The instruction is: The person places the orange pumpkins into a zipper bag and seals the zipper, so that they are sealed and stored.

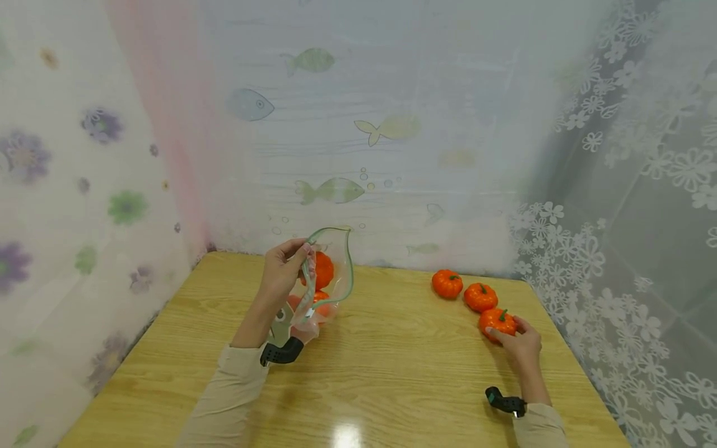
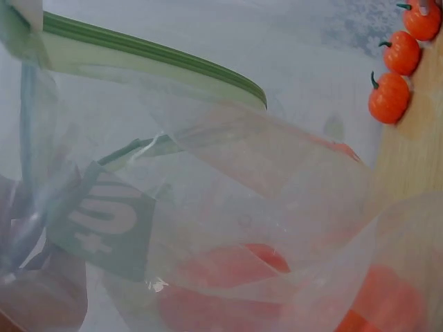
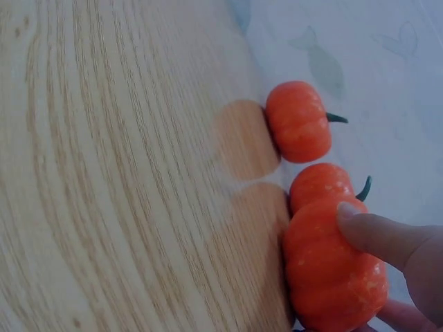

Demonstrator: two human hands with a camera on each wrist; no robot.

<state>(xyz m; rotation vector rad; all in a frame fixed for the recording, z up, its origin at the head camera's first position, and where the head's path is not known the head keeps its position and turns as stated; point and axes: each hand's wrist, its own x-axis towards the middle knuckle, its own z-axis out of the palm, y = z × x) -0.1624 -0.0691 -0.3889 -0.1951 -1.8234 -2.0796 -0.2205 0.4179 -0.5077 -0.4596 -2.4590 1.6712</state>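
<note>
My left hand (image 1: 280, 274) pinches the edge of a clear zip bag (image 1: 340, 274) with a green seal, holding it above the table with its mouth spread. Inside the bag are orange toy pumpkins (image 1: 323, 271), blurred through the plastic in the left wrist view. At the right, my right hand (image 1: 523, 343) grips the nearest pumpkin (image 1: 496, 322) of a row, thumb on one side and fingers behind it. In the right wrist view, the thumb presses on this ribbed pumpkin (image 3: 336, 270), low over the wood. Two more pumpkins with green stems, a middle one (image 1: 480, 298) and a far one (image 1: 447, 284), sit beyond it.
The wooden table (image 1: 403, 367) backs onto a curtain (image 1: 392, 155) printed with fish. Flowered sheets hang along the left and right sides. A black camera (image 1: 282, 352) is strapped to the left wrist, and another camera (image 1: 505, 402) to the right.
</note>
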